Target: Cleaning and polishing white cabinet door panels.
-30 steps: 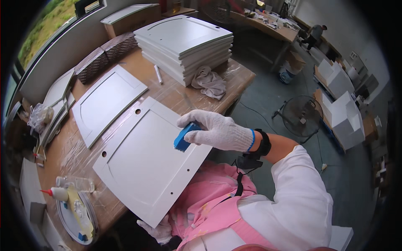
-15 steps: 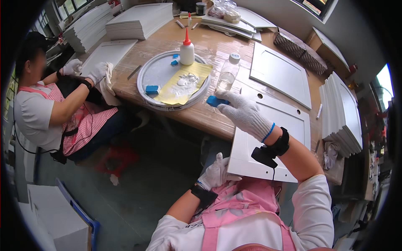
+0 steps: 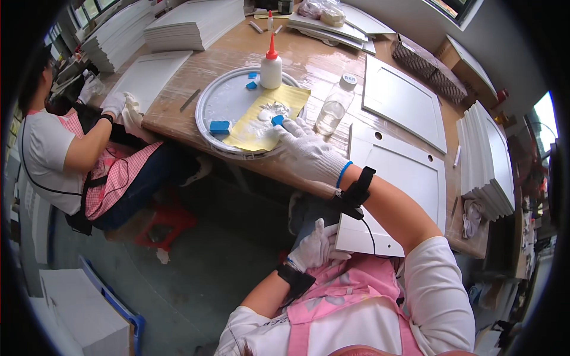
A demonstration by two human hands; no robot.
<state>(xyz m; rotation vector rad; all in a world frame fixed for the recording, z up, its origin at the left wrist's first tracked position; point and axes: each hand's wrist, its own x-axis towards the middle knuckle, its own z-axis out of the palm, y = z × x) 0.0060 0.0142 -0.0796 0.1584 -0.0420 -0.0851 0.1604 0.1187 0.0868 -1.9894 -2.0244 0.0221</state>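
My right hand (image 3: 312, 153), in a white knitted glove, pinches a small blue foam block (image 3: 277, 120) at the right part of a yellow sheet of sandpaper (image 3: 244, 132). White paste (image 3: 265, 117) is heaped on that sheet, close to the block. Beneath the sheet is a round grey-white lid (image 3: 209, 98). My left hand (image 3: 313, 246), gloved too, is at the lower left corner of a white door panel (image 3: 398, 172); its thumb stands up, apart from the fingers, which reach the panel's edge. The panel slopes from the table over my lap.
On the lid are a red-tipped white glue bottle (image 3: 271, 71) and a blue block (image 3: 220, 127). A clear bottle (image 3: 335, 107) stands right of it. Another panel (image 3: 404, 104) lies behind; panel stacks (image 3: 485, 160) flank the table. A co-worker (image 3: 65, 154) sits left, holding a cloth.
My right hand has moved left with the blue block, from beside the clear bottle to the paste on the yellow sheet. My left hand stays near the panel's corner.
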